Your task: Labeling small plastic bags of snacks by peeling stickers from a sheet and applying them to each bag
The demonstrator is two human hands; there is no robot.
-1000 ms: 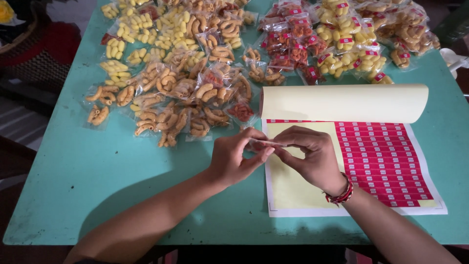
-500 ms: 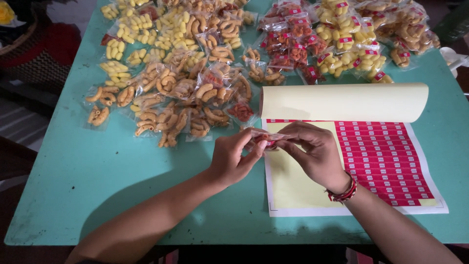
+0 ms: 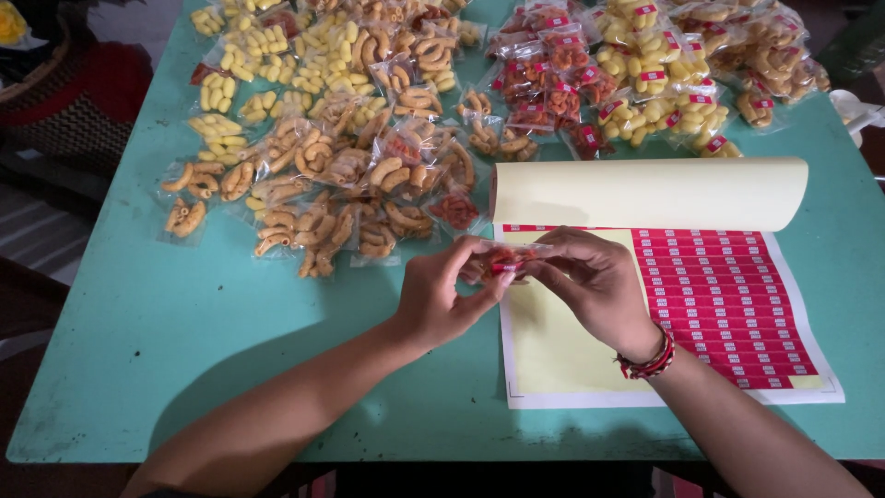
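My left hand (image 3: 442,293) and my right hand (image 3: 595,281) meet above the teal table (image 3: 184,350) and pinch a small clear packet of reddish snacks (image 3: 502,260) between their fingertips. A small red sticker (image 3: 507,267) sits on the packet under my fingers. Just right of the hands lies a yellow backing sheet (image 3: 553,355) with rows of red stickers (image 3: 728,309), its far end curled into a roll (image 3: 645,194). A red beaded bracelet (image 3: 650,361) circles my right wrist.
Several clear packets of orange curls (image 3: 369,184) and yellow puffs (image 3: 304,55) cover the far left of the table. Packets bearing red stickers (image 3: 636,83) lie at the far right. A woven basket (image 3: 55,111) stands off the table's left edge.
The packet between my fingers has turned slightly and my fingertips have shifted on it, pressing the red sticker. Both hands stay in the same place.
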